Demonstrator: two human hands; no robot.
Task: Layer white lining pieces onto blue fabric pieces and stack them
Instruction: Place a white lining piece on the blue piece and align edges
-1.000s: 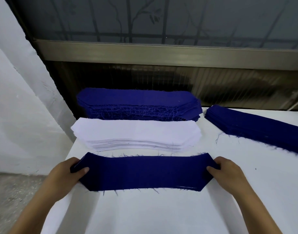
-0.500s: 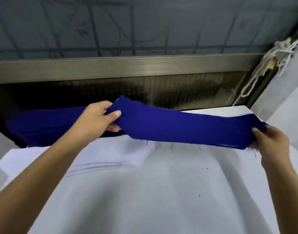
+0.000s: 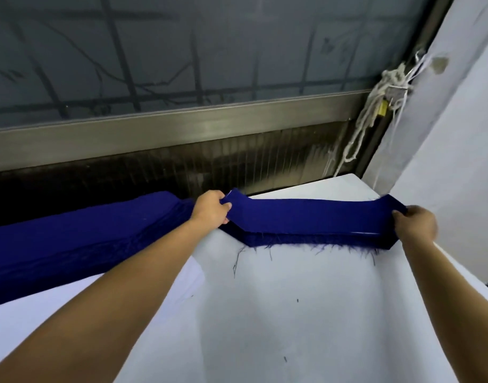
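Crowding the left side, a large blue stack (image 3: 85, 233) lies along the window rail (image 3: 182, 125). The left forearm crosses its end and a pale lining stack (image 3: 194, 275), and knotted cords (image 3: 389, 87) hang at the far right corner. The left hand (image 3: 211, 210) and right hand (image 3: 415, 226) each pinch one end of the blue fabric piece (image 3: 306, 217) over a smaller frayed blue pile (image 3: 306, 241) on the white table (image 3: 292, 313). Its long axis runs left to right, parallel to the rail, with both ends lifted.
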